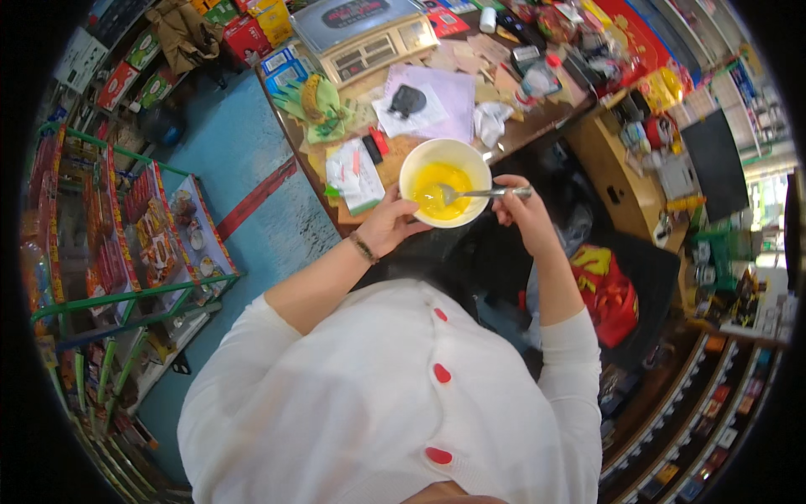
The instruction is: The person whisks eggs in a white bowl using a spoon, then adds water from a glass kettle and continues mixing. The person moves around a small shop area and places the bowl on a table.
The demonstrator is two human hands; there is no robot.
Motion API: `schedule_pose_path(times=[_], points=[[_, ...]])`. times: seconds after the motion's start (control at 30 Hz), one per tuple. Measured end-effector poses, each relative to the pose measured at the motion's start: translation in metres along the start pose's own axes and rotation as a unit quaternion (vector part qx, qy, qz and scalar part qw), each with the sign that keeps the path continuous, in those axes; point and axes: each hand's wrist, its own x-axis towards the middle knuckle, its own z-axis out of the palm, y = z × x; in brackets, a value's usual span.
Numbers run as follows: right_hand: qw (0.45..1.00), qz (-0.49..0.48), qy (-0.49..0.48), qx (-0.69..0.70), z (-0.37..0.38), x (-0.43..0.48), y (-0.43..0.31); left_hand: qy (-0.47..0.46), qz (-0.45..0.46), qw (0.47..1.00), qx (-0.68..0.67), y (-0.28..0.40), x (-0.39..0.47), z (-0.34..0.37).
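A white bowl (409,165) is held up by my left hand (391,222), whose thumb rests at the rim while the fingers go underneath. Inside it lies yellow beaten egg (463,178), liquid and glossy. My right hand (521,205) grips the handle of a metal fork or spoon (483,193). The utensil's head dips into the egg, and its handle crosses the bowl's right rim. Whether the head has tines is hard to tell. Both hands are in front of my chest, near the edge of a cluttered wooden table (302,146).
On the table lie a banana (310,97) on green leaf-like material, a purple sheet (458,94), a crumpled tissue (492,123) and a plastic bottle (538,79). A snack rack (141,233) stands left. On the right are a wooden desk (630,170) and a red bag (607,302).
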Motion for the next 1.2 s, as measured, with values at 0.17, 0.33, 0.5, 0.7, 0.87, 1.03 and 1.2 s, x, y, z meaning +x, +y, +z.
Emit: schedule_pose_path(times=[0.17, 0.33, 0.5, 0.7, 0.87, 1.03, 1.2], points=[[0.998, 0.009, -0.021, 0.067, 0.004, 0.098, -0.013, 0.027, 0.113, 0.993, -0.022, 0.072, 0.014, -0.037], [0.999, 0.018, -0.002, -0.029, -0.018, 0.276, -0.034, 0.087, 0.215, 0.971, -0.052, 0.116, 0.014, -0.064], [0.999, 0.026, 0.004, -0.032, -0.026, 0.491, -0.04, 0.201, 0.298, 0.93, -0.069, 0.123, 0.005, -0.066], [0.992, 0.122, 0.001, 0.018, -0.001, 0.672, -0.007, 0.367, 0.366, 0.845, -0.129, 0.086, 0.003, -0.037], [0.963, 0.218, -0.094, 0.126, 0.023, 0.738, 0.033, 0.414, 0.401, 0.796, -0.184, 0.062, 0.008, -0.014], [0.956, 0.22, -0.143, 0.129, 0.029, 0.762, 0.047, 0.434, 0.422, 0.769, -0.205, 0.054, 0.017, -0.003], [0.949, 0.239, -0.148, 0.14, 0.021, 0.764, 0.053, 0.431, 0.421, 0.775, -0.192, 0.059, 0.024, 0.002]])
